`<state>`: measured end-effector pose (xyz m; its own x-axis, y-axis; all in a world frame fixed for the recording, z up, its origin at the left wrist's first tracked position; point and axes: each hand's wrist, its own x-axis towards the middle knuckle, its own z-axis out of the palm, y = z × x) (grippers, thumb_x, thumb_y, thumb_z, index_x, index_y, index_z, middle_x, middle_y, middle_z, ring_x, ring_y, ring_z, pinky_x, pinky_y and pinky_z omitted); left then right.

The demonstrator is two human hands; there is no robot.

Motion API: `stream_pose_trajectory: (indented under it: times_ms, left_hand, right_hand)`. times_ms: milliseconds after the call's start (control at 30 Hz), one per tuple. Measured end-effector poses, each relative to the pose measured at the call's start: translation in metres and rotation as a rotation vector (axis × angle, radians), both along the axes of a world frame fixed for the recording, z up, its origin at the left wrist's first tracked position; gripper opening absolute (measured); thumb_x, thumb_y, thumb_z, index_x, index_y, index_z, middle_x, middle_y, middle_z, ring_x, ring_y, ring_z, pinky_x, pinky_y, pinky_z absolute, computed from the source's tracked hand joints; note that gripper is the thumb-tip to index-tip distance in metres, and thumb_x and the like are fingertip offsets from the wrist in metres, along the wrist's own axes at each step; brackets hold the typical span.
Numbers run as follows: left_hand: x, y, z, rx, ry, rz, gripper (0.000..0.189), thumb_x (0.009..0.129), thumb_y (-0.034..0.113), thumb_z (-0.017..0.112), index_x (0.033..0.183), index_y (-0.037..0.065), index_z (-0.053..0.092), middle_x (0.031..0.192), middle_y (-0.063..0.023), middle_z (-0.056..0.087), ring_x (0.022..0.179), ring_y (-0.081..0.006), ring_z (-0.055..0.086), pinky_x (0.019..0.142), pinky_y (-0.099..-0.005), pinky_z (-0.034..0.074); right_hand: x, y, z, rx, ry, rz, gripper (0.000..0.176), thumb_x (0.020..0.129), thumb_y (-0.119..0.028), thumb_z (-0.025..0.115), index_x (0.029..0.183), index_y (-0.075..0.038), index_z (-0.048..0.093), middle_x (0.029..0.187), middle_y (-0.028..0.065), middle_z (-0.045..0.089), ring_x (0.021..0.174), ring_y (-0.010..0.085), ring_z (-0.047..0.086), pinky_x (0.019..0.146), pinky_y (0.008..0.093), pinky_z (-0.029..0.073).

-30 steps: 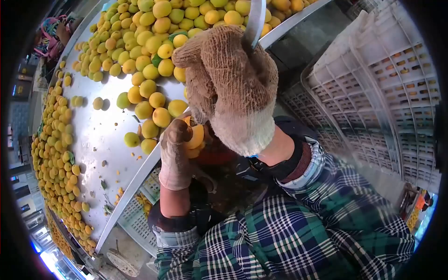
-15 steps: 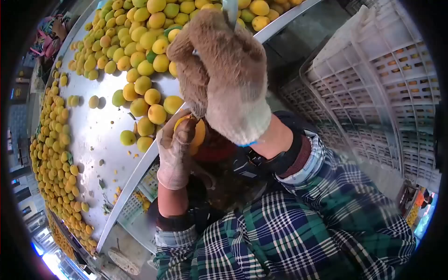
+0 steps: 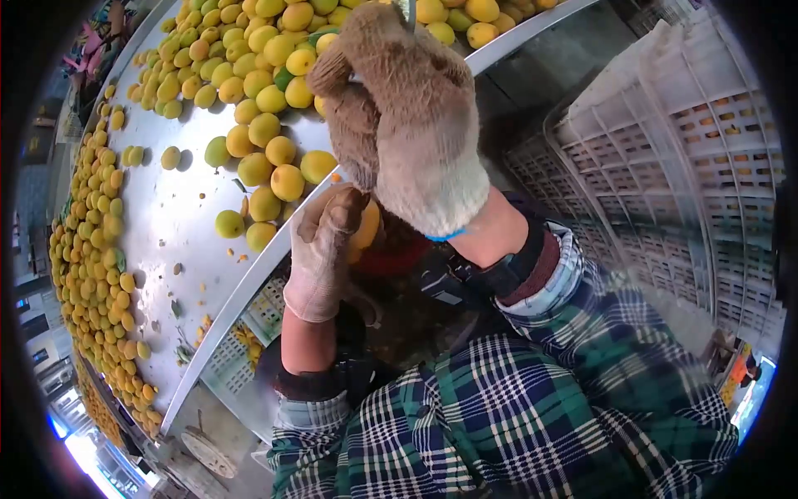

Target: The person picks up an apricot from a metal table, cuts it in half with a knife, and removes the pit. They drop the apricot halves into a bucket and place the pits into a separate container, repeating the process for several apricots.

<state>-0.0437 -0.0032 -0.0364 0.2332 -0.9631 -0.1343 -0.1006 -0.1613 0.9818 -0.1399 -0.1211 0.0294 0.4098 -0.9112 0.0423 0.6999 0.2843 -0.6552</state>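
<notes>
My left hand point(image 3: 322, 245), in a thin, stained white glove, is closed on a yellow, apricot-like fruit point(image 3: 366, 229) just past the table's raised edge. Its fingers cover part of the fruit. My right hand point(image 3: 407, 125), in a thick brown and white knitted glove, is curled into a fist directly above and right of the left. From the top of the fist sticks out a narrow metal tool point(image 3: 408, 10); the rest of it is hidden in the glove. A small orange bit point(image 3: 337, 177) shows beside the right fingertips.
A metal sorting table point(image 3: 187, 224) carries heaps of yellow-green fruit point(image 3: 270, 50) at the back and along the left point(image 3: 91, 249). Stacked white plastic crates point(image 3: 665, 158) stand to the right. A pale green crate point(image 3: 237, 366) and something red point(image 3: 395, 256) sit below the table edge.
Both hands stay close together while the view shifts slightly. The left fingers have moved over the fruit, and the right fist has lifted a little away from it.
</notes>
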Motion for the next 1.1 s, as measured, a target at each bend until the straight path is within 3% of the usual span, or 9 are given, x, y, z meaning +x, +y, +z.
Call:
stream_pose_trajectory:
  times_ms: [133,167,267,367,467,733,867,933,1100]
  left_hand:
    - [0.005,0.002,-0.010,0.036,-0.015,-0.047,0.077,0.085,0.067,0.053,0.109,-0.006,0.060,0.094,-0.0088,0.062,0.087,-0.0152,0.057,0.082,-0.0291,0.045]
    - [0.003,0.003,-0.011,0.021,0.066,-0.042,0.070,0.087,0.063,0.051,0.104,-0.005,0.059,0.090,-0.0091,0.061,0.082,-0.0163,0.056,0.078,-0.0294,0.045]
    - [-0.017,0.000,0.008,-0.042,0.401,0.010,0.042,0.095,0.043,0.044,0.081,0.004,0.052,0.074,-0.0096,0.058,0.062,-0.0209,0.053,0.062,-0.0302,0.043]
    - [-0.012,0.001,0.005,0.010,0.438,-0.040,0.063,0.090,0.059,0.047,0.094,-0.002,0.060,0.080,-0.0113,0.061,0.068,-0.0184,0.058,0.065,-0.0291,0.046]
    - [-0.027,0.003,0.012,-0.055,0.604,0.122,0.049,0.096,0.050,0.044,0.090,0.003,0.054,0.073,-0.0113,0.058,0.061,-0.0226,0.056,0.054,-0.0303,0.044]
    - [-0.024,0.001,0.010,0.057,0.864,0.041,0.057,0.096,0.056,0.037,0.094,0.002,0.056,0.062,-0.0080,0.051,0.053,-0.0225,0.050,0.048,-0.0322,0.039]
    - [-0.022,-0.003,0.010,0.068,1.387,-0.100,0.059,0.098,0.053,0.029,0.089,0.002,0.058,0.061,-0.0087,0.051,0.055,-0.0256,0.052,0.050,-0.0363,0.041]
    - [-0.027,-0.006,0.018,0.069,1.588,0.052,0.059,0.098,0.054,0.026,0.090,0.004,0.057,0.064,-0.0116,0.053,0.055,-0.0290,0.052,0.050,-0.0401,0.041]
    - [-0.014,-0.003,0.014,0.043,1.150,0.113,0.064,0.099,0.058,0.025,0.096,0.002,0.057,0.072,-0.0127,0.058,0.059,-0.0256,0.057,0.054,-0.0366,0.046]
  right_hand:
    - [-0.005,-0.007,-0.003,-0.153,0.023,0.013,0.033,0.094,-0.034,0.059,0.075,-0.007,0.059,0.052,-0.0010,0.045,0.038,0.0081,0.040,0.036,0.0238,0.029]
    - [-0.011,-0.006,-0.002,0.047,-0.024,0.109,0.033,0.093,-0.034,0.060,0.075,-0.007,0.059,0.052,0.0001,0.046,0.038,0.0082,0.040,0.036,0.0240,0.029]
    - [-0.009,-0.009,-0.004,-0.015,-0.010,0.087,0.034,0.093,-0.035,0.060,0.074,-0.007,0.059,0.053,0.0008,0.046,0.038,0.0089,0.040,0.036,0.0242,0.029]
    - [-0.013,-0.009,-0.005,0.008,-0.032,0.148,0.034,0.093,-0.038,0.060,0.078,-0.008,0.060,0.053,0.0014,0.047,0.038,0.0099,0.040,0.036,0.0253,0.030]
    - [-0.007,-0.008,-0.006,-0.061,0.033,-0.014,0.033,0.092,-0.040,0.060,0.081,-0.009,0.058,0.054,0.0001,0.046,0.038,0.0109,0.039,0.036,0.0263,0.028]
    - [-0.025,-0.015,0.011,0.139,-0.093,0.370,0.039,0.098,-0.045,0.047,0.081,-0.010,0.048,0.058,-0.0005,0.033,0.046,0.0123,0.035,0.042,0.0265,0.031]
    - [-0.025,-0.002,-0.044,-0.588,0.373,0.136,0.026,0.092,-0.020,0.058,0.110,-0.005,0.047,0.089,0.0052,0.054,0.083,0.0198,0.056,0.070,0.0287,0.049]
    - [-0.022,0.002,-0.048,-0.692,0.394,0.098,0.029,0.092,-0.016,0.060,0.115,-0.005,0.047,0.094,0.0051,0.058,0.089,0.0206,0.060,0.075,0.0294,0.052]
    - [-0.012,-0.004,-0.038,0.001,-0.309,0.378,0.023,0.097,-0.035,0.050,0.096,-0.012,0.052,0.070,-0.0041,0.045,0.061,0.0122,0.047,0.053,0.0285,0.040]
